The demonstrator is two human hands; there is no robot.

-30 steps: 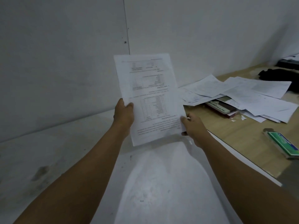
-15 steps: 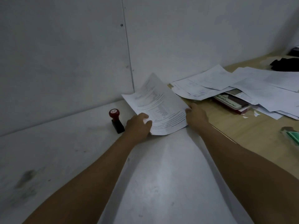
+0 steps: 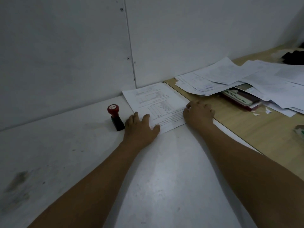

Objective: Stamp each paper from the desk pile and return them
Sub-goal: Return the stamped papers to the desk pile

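Paper (image 3: 158, 102) under spread left fingers (image 3: 146, 117) (right fingers (image 3: 205, 107) curled at edge, grip unclear)

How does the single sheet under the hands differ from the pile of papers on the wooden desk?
The single sheet lies alone and flat on the white surface; the pile is many overlapping sheets, spread untidily on the wooden desk. The left hand and right hand touch the sheet; no hand touches the pile. Both are white printed paper.
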